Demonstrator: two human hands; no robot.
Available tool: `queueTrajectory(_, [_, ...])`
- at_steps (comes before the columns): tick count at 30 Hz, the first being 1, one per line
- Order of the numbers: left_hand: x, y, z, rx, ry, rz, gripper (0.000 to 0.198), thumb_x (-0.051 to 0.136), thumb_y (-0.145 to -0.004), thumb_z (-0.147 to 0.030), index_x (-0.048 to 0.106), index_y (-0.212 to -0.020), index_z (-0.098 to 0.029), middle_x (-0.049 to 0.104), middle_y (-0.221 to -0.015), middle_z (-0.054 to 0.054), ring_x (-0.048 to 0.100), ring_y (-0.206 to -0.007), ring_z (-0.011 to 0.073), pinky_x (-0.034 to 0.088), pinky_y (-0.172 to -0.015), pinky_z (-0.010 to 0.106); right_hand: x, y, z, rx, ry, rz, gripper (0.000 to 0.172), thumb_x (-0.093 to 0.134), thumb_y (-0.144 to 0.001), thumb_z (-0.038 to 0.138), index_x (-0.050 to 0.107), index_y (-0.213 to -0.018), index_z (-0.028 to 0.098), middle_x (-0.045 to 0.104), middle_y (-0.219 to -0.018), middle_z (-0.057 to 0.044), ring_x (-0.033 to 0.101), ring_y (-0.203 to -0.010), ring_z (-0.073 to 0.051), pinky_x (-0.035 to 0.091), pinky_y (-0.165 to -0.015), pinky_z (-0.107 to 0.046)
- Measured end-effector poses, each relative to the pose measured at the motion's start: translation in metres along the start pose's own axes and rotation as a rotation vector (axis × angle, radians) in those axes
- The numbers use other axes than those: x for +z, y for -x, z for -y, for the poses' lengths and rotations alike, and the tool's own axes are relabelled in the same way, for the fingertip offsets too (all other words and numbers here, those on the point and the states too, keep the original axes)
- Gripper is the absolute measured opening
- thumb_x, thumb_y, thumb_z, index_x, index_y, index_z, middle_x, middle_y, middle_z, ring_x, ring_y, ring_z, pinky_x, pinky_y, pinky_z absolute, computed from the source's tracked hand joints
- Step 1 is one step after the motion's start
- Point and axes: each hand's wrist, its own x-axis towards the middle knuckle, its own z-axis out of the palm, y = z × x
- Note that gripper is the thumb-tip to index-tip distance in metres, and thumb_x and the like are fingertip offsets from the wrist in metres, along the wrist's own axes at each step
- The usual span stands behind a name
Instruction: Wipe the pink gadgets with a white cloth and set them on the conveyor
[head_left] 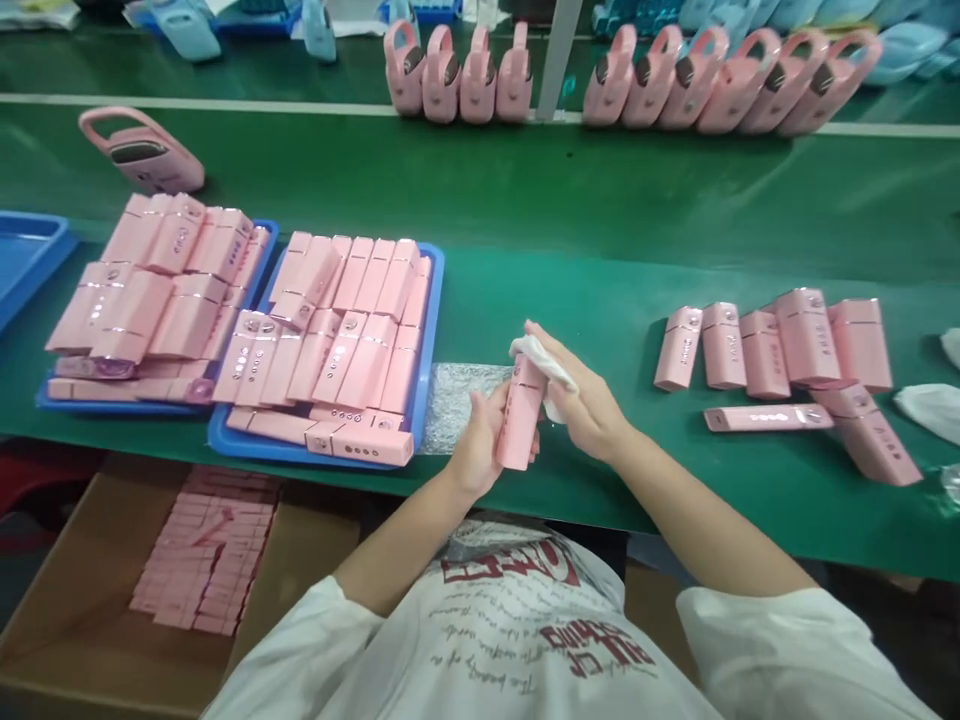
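My left hand is closed around a pink rectangular case with a row of small marks on its side. In my right hand is a white cloth, pressed over the far end of that case. Both hands are just above the front part of the green table. Beneath and left of them lies a crinkled clear plastic sheet. More pink cases stand in a loose row to the right, with one lying flat in front.
Two blue trays at left are heaped with pink cases; another blue tray sits at the far left. Pink handled devices line the back, one nearer. A cardboard box of pink pieces is below. White cloths lie right.
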Motion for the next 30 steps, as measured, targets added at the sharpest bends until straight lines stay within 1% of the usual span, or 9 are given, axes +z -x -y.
queueTrajectory(2, [-0.002, 0.0, 0.0, 0.002, 0.017, -0.035, 0.088, 0.042, -0.068, -0.089, 0.06, -0.111, -0.014, 0.059, -0.062, 0.001, 0.053, -0.049, 0.0127, 0.041, -0.043, 0.023, 0.003, 0.005, 0.001, -0.307, 0.197, 0.136, 0.047, 0.036, -0.098, 0.035, 0.048, -0.14, 0.017, 0.046, -0.148, -0.011, 0.026, -0.146, -0.023, 0.026, -0.12, -0.049])
queueTrajectory(5, [-0.003, 0.001, -0.001, 0.011, 0.085, -0.118, 0.087, 0.029, -0.076, -0.086, 0.063, -0.11, -0.014, 0.061, -0.063, 0.003, 0.057, -0.054, 0.0141, 0.043, -0.048, 0.024, 0.008, 0.007, -0.001, -0.619, 0.3, 0.308, 0.054, 0.032, -0.098, 0.025, 0.03, -0.151, 0.014, 0.05, -0.144, -0.012, 0.025, -0.146, -0.019, 0.02, -0.122, -0.048])
queueTrajectory(10, [-0.002, 0.001, -0.004, 0.002, 0.134, -0.126, 0.088, 0.021, -0.077, -0.087, 0.063, -0.107, -0.016, 0.059, -0.06, 0.002, 0.054, -0.048, 0.0133, 0.038, -0.041, 0.023, 0.009, 0.003, -0.005, -0.554, 0.402, 0.136, 0.057, 0.037, -0.097, 0.021, 0.026, -0.153, 0.016, 0.042, -0.149, -0.012, 0.022, -0.147, -0.018, 0.024, -0.122, -0.046])
queueTrajectory(14, [-0.001, 0.001, -0.001, 0.001, 0.124, -0.171, 0.092, 0.017, -0.078, -0.086, 0.062, -0.113, -0.013, 0.064, -0.07, 0.007, 0.061, -0.06, 0.0161, 0.044, -0.048, 0.024, 0.009, 0.004, -0.003, -0.689, 0.408, 0.234, 0.056, 0.033, -0.099, 0.03, 0.028, -0.151, 0.012, 0.053, -0.141, -0.012, 0.029, -0.145, -0.018, 0.028, -0.121, -0.044])
queueTrajectory(18, [-0.003, 0.002, 0.001, -0.006, 0.072, -0.082, 0.095, 0.016, -0.072, -0.09, 0.061, -0.11, -0.016, 0.058, -0.056, 0.001, 0.049, -0.041, 0.012, 0.034, -0.036, 0.022, 0.01, 0.005, -0.002, -0.598, 0.483, 0.069, 0.052, 0.038, -0.098, 0.027, 0.036, -0.148, 0.014, 0.049, -0.144, -0.012, 0.024, -0.146, -0.021, 0.03, -0.12, -0.047])
queueTrajectory(22, [-0.002, 0.002, -0.002, 0.007, 0.066, -0.09, 0.092, 0.022, -0.07, -0.092, 0.061, -0.103, -0.015, 0.057, -0.057, 0.001, 0.048, -0.039, 0.0099, 0.033, -0.034, 0.021, 0.011, 0.006, -0.002, -0.72, 0.363, 0.19, 0.046, 0.038, -0.099, 0.032, 0.049, -0.138, 0.011, 0.06, -0.133, -0.012, 0.043, -0.137, -0.023, 0.031, -0.119, -0.045])
queueTrajectory(24, [0.0, 0.002, -0.004, 0.002, 0.061, -0.038, 0.089, 0.032, -0.066, -0.093, 0.059, -0.1, -0.016, 0.059, -0.063, 0.001, 0.049, -0.038, 0.0094, 0.032, -0.033, 0.021, 0.009, 0.004, -0.008, -0.517, 0.215, 0.063, 0.038, 0.038, -0.099, 0.035, 0.059, -0.126, 0.018, 0.067, -0.122, -0.009, 0.057, -0.125, -0.024, 0.041, -0.113, -0.045])
queueTrajectory(26, [0.002, 0.001, -0.007, -0.011, 0.049, 0.034, 0.084, 0.044, -0.063, -0.092, 0.056, -0.1, -0.017, 0.059, -0.07, 0.0, 0.048, -0.038, 0.0084, 0.031, -0.031, 0.02, 0.004, 0.001, -0.017, -0.117, -0.021, -0.203, 0.033, 0.04, -0.098, 0.04, 0.067, -0.107, 0.024, 0.073, -0.105, -0.005, 0.065, -0.112, -0.025, 0.052, -0.101, -0.045])
queueTrajectory(30, [0.004, 0.002, -0.007, 0.007, 0.017, 0.119, 0.071, 0.06, -0.067, -0.079, 0.048, -0.105, -0.021, 0.059, -0.075, -0.002, 0.048, -0.038, 0.0068, 0.033, -0.031, 0.018, -0.004, -0.003, -0.035, 0.442, -0.543, -0.573, 0.032, 0.05, -0.089, 0.054, 0.065, -0.094, 0.026, 0.073, -0.096, -0.003, 0.068, -0.103, -0.027, 0.059, -0.086, -0.043])
